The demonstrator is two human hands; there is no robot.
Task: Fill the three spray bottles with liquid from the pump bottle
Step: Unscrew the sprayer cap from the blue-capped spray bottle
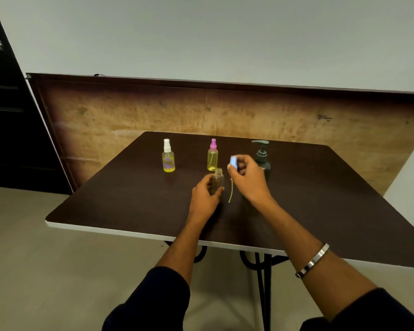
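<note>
My left hand grips a clear uncapped spray bottle that stands upright on the dark table. Just right of it, my right hand pinches a blue spray cap, lifted off, with its thin dip tube hanging down beside the bottle. Behind stand a white-capped bottle and a pink-capped bottle, both holding yellow liquid. The dark pump bottle stands at the back right, partly hidden by my right hand.
The table's white front edge runs diagonally below my forearms. A brown board leans against the wall behind the table. Grey floor lies to the left, and a dark door stands at the far left.
</note>
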